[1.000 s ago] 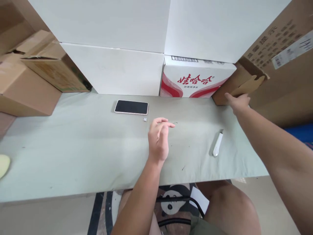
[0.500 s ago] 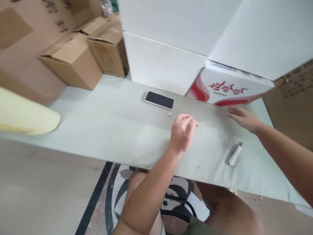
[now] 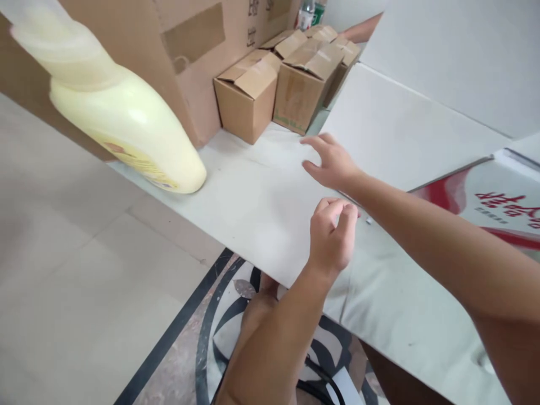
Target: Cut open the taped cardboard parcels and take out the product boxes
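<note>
My left hand [image 3: 333,236] is held above the pale cloth-covered table [image 3: 261,185], its fingers curled in against the thumb. Whatever they hold, if anything, is hidden. Just beyond it, my right hand [image 3: 331,160] reaches left across the table with fingers apart and nothing in them. Nearest to that hand are small brown cardboard boxes [image 3: 295,95], a short way off and not touched. A tiny white piece [image 3: 368,220] lies beside my right forearm. The phone is almost wholly covered by that forearm. Low at the right, a white object [image 3: 485,360] is partly hidden by my arm.
At the left stands a large pale-yellow pump bottle [image 3: 139,129]. Behind it is a big carton [image 3: 185,50]. White panels [image 3: 405,124] rise at the back, with a red-and-white box [image 3: 498,197] at the right. Another person's arm [image 3: 363,29] shows behind the small boxes.
The view has turned left. My right hand has swung from beside the red-and-white box across to the small cardboard boxes, and its fingers have spread. My left hand stays curled.
</note>
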A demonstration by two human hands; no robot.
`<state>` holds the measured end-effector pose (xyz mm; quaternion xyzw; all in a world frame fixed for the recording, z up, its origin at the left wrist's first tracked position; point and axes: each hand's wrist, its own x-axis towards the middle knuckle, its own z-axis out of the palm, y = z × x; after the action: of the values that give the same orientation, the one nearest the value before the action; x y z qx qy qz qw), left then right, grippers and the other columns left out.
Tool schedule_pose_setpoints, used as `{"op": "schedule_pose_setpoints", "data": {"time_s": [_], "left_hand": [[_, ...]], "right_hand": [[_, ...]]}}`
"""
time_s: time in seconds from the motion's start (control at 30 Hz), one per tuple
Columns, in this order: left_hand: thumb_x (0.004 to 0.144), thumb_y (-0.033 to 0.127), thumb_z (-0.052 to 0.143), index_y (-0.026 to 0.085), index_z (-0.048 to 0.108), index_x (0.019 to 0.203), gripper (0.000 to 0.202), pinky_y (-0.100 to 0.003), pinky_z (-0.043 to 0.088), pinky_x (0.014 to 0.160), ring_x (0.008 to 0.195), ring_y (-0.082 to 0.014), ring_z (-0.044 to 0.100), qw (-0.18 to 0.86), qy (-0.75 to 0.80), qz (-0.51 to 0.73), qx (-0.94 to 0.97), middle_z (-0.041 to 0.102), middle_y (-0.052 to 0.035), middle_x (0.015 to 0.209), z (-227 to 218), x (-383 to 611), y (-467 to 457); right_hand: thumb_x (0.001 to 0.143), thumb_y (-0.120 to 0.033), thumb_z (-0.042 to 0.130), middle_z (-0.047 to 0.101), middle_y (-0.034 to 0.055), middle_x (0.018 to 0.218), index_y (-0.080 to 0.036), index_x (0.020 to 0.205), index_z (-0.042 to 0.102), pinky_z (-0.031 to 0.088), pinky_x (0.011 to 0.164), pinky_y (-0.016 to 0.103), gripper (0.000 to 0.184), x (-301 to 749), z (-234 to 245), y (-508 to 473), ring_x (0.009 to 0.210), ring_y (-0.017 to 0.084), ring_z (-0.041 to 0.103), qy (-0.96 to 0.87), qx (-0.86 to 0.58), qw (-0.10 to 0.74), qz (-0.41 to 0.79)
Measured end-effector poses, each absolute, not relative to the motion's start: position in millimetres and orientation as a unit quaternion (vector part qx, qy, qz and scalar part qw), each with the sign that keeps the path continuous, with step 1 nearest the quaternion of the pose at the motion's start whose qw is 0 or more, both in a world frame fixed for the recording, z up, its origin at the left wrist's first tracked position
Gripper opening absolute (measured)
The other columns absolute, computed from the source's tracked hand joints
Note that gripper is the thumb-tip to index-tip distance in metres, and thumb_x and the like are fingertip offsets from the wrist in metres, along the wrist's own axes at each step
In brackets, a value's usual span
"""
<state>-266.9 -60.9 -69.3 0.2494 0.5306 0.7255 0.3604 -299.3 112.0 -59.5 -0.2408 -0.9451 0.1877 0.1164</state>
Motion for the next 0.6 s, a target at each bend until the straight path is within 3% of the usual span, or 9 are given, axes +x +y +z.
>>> {"op": "schedule_pose_setpoints", "data": {"time_s": [0.13, 0.27, 0.37, 0.5, 0.6], "left_hand": [[0.100, 0.033, 0.050, 0.022, 0.056, 0.070, 0.032, -0.036, 0.053, 0.073, 0.086, -0.0213, 0.062, 0.268, 0.544, 0.772, 0.192, 0.062, -0.0077, 0.088, -72, -298, -75], [0.097, 0.035, 0.048, 0.023, 0.055, 0.069, 0.031, -0.037, 0.049, 0.073, 0.084, -0.0210, 0.059, 0.223, 0.561, 0.779, 0.169, 0.061, -0.0071, 0.084, -75, -322, -86], [0.098, 0.038, 0.046, 0.023, 0.056, 0.071, 0.032, -0.038, 0.049, 0.079, 0.088, -0.0216, 0.061, 0.230, 0.552, 0.783, 0.172, 0.063, -0.0075, 0.086, -76, -330, -89], [0.100, 0.040, 0.045, 0.023, 0.056, 0.073, 0.034, -0.039, 0.049, 0.083, 0.089, -0.0218, 0.061, 0.222, 0.535, 0.792, 0.195, 0.063, -0.0074, 0.086, -76, -329, -91], [0.104, 0.043, 0.040, 0.023, 0.053, 0.074, 0.039, -0.038, 0.050, 0.085, 0.091, -0.0221, 0.061, 0.197, 0.547, 0.787, 0.204, 0.062, -0.0071, 0.086, -76, -326, -94]], "right_hand": [[0.090, -0.030, 0.066, 0.044, 0.0149, 0.157, -0.026, 0.153, 0.050, 0.040, 0.122, 0.073, 0.065, -430, -76, 112, 0.152, 0.044, 0.042, -0.963, -0.132, 0.196, 0.133], [0.085, -0.047, 0.074, 0.034, 0.0139, 0.166, -0.027, 0.150, 0.051, 0.029, 0.115, 0.085, 0.072, -512, -87, 119, 0.157, 0.054, 0.033, -0.950, -0.162, 0.227, 0.140], [0.095, -0.056, 0.057, 0.037, 0.0162, 0.162, -0.016, 0.145, 0.056, 0.026, 0.111, 0.083, 0.064, -522, -87, 120, 0.156, 0.054, 0.033, -0.949, -0.179, 0.232, 0.114], [0.097, -0.047, 0.057, 0.053, 0.0164, 0.152, -0.012, 0.131, 0.061, 0.038, 0.116, 0.074, 0.048, -489, -69, 104, 0.149, 0.044, 0.047, -0.957, -0.219, 0.188, 0.016], [0.101, -0.037, 0.038, 0.053, 0.0190, 0.153, -0.001, 0.130, 0.058, 0.037, 0.117, 0.069, 0.051, -454, -51, 87, 0.149, 0.040, 0.048, -0.964, -0.223, 0.146, -0.006]]}}
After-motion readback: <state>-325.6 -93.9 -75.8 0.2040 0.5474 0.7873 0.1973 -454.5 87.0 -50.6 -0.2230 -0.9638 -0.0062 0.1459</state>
